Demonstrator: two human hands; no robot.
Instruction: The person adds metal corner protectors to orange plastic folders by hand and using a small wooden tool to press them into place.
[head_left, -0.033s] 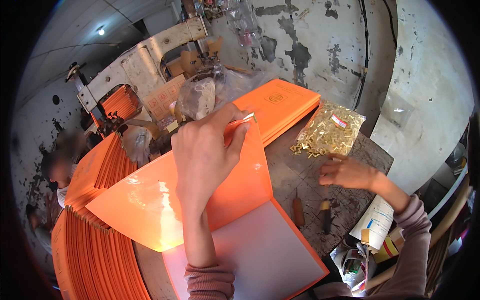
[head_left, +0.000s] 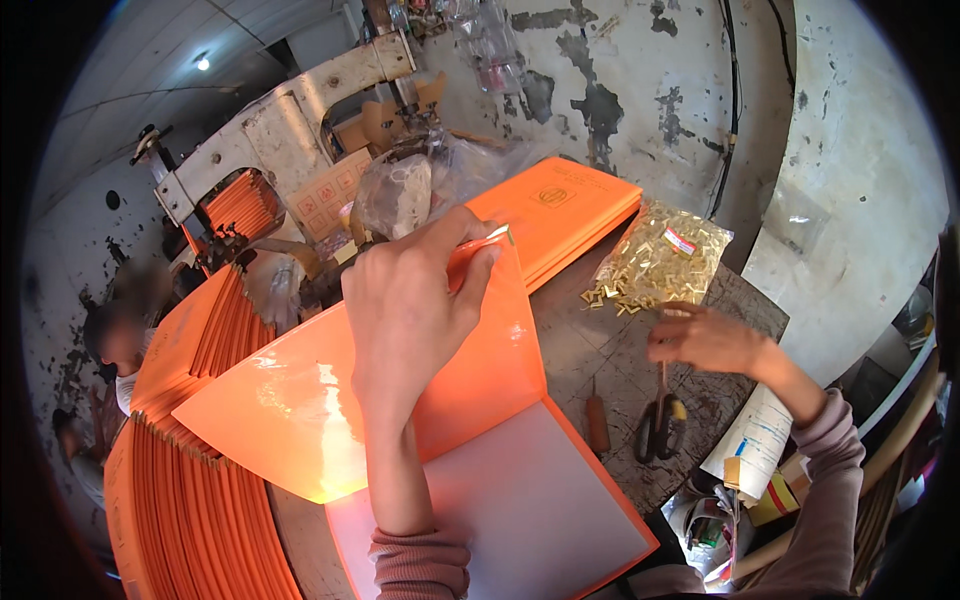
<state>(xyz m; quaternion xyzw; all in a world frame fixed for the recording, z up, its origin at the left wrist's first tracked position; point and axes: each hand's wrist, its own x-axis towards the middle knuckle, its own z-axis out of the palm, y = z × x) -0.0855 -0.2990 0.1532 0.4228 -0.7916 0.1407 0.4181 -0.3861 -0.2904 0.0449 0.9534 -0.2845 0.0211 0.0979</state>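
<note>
Your left hand (head_left: 415, 300) pinches the raised upper corner of an open orange folder (head_left: 475, 390), thumb and fingers closed on it beside a gold metal corner piece (head_left: 503, 234). The folder lies in front of you, its cover lifted and its pale inner side spread toward you. Your right hand (head_left: 708, 342) hangs at the right with fingers loosely curled; whether it holds anything, you cannot tell. Just below it lie scissors (head_left: 658, 428) and a wooden-handled awl (head_left: 597, 422) on the scratched table (head_left: 745, 305). Beyond sit a clear bag of gold pieces (head_left: 672, 258) and stacked orange folders (head_left: 560, 205).
</note>
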